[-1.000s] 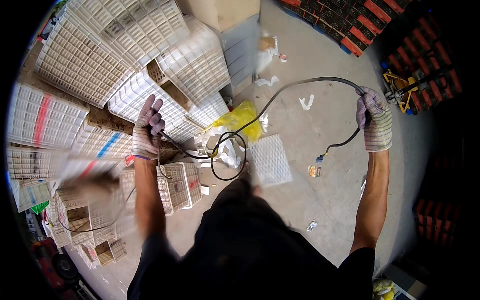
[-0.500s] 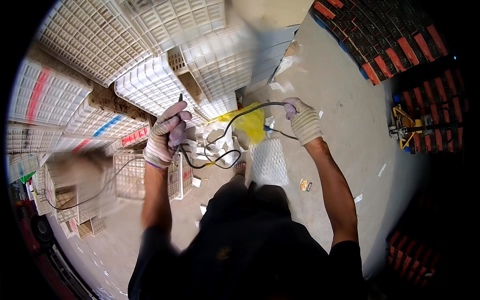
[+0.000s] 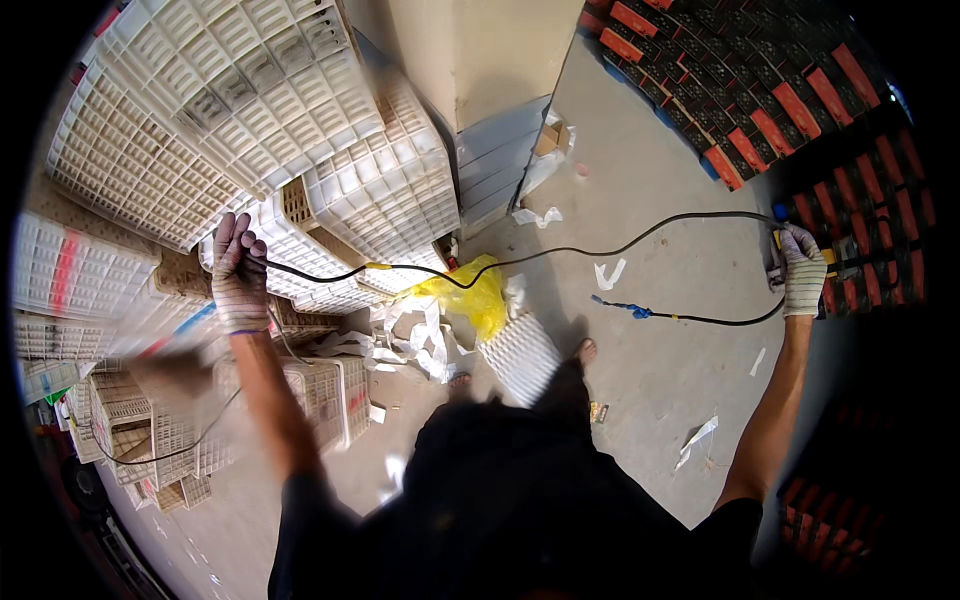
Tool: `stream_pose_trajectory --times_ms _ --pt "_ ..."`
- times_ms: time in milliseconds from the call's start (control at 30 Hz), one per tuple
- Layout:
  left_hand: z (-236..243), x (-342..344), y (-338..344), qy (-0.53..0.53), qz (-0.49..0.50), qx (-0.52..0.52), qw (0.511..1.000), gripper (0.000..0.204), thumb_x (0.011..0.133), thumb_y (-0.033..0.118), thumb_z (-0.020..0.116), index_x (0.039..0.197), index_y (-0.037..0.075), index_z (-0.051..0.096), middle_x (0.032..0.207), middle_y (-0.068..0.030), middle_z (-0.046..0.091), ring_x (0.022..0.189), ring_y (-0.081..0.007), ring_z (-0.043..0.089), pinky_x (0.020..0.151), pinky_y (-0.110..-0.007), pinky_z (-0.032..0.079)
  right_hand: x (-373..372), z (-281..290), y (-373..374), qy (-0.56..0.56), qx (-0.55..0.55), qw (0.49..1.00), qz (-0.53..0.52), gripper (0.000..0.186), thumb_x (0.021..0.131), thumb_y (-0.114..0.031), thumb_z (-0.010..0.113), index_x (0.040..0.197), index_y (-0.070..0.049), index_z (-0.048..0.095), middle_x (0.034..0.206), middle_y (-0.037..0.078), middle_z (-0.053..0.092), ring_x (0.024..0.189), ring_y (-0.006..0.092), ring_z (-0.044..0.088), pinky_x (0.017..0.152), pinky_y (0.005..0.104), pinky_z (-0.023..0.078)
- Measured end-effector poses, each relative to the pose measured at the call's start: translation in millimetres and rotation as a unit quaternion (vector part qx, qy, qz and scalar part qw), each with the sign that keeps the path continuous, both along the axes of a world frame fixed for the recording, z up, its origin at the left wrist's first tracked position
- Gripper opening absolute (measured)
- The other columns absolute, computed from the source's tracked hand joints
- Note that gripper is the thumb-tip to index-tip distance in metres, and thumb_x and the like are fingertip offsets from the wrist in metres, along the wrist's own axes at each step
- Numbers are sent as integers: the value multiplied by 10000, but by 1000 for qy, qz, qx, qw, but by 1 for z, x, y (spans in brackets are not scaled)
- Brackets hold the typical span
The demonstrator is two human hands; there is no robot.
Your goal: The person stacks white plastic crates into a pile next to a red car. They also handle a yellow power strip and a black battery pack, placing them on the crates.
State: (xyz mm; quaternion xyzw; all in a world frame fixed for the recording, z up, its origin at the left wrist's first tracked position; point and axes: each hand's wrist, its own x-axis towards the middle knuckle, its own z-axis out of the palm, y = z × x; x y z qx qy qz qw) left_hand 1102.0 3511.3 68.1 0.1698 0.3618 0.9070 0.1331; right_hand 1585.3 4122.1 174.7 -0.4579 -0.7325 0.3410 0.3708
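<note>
A long black cable (image 3: 575, 250) stretches in a wavy line between my two raised hands. Yellow tape wraps it near the left end. My left hand (image 3: 240, 275), in a striped work glove, is closed on the cable beside the white crates, and a stretch of cable hangs below it. At the far right, my right hand (image 3: 803, 270), gloved alike, grips the cable's other part. From there a shorter length bends back toward the middle, its tip wrapped in blue tape (image 3: 640, 311).
White plastic crates (image 3: 380, 170) stand stacked at the left. A yellow plastic bag (image 3: 475, 295), white scraps (image 3: 430, 335) and a white dimpled sheet (image 3: 520, 355) lie on the floor by my feet. Black-and-red boxes (image 3: 740, 90) are stacked at the right, near a beige pillar (image 3: 510, 60).
My hands have spread far apart, left hand to the left and right hand to the right. The cable, looped before, is now drawn out, and its blue-taped end shows.
</note>
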Motion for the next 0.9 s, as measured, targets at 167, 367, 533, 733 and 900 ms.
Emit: stream_pose_trajectory --times_ms 167,367,533,733,900 --pt "-24 1 69 -16 39 -117 992 461 904 70 602 1338 -34 485 1253 -175 606 1070 -235 643 952 -375 537 39 10 99 74 1 997 36 96 887 -134 677 955 -84 723 651 -57 566 459 8 388 426 189 292" --pt "-113 31 147 -114 81 -658 740 534 847 77 611 1370 95 505 1137 -78 628 850 -180 625 691 -340 524 -18 5 172 59 -24 982 176 91 818 -76 727 888 -21 706 694 -10 625 627 72 550 603 232 469" --pt "-110 77 294 -60 -24 -563 824 424 879 30 609 1300 37 555 1108 -84 665 816 -157 648 639 -310 510 -105 14 197 -64 212 890 399 101 830 -173 686 865 -80 701 804 78 696 683 240 665 673 341 534" --pt "13 153 506 94 -139 -416 894 464 904 164 690 1319 23 539 1291 -122 592 1178 -208 556 1015 -341 453 -204 6 212 -153 335 679 635 206 869 -249 589 833 -69 683 784 107 675 704 297 672 619 427 529" --pt "57 148 619 380 -189 -526 737 600 830 320 774 1313 69 520 1310 -124 567 1193 -246 549 1004 -384 450 -274 1 232 -6 367 603 709 247 874 -299 595 845 -67 675 746 117 656 685 303 658 614 430 520"
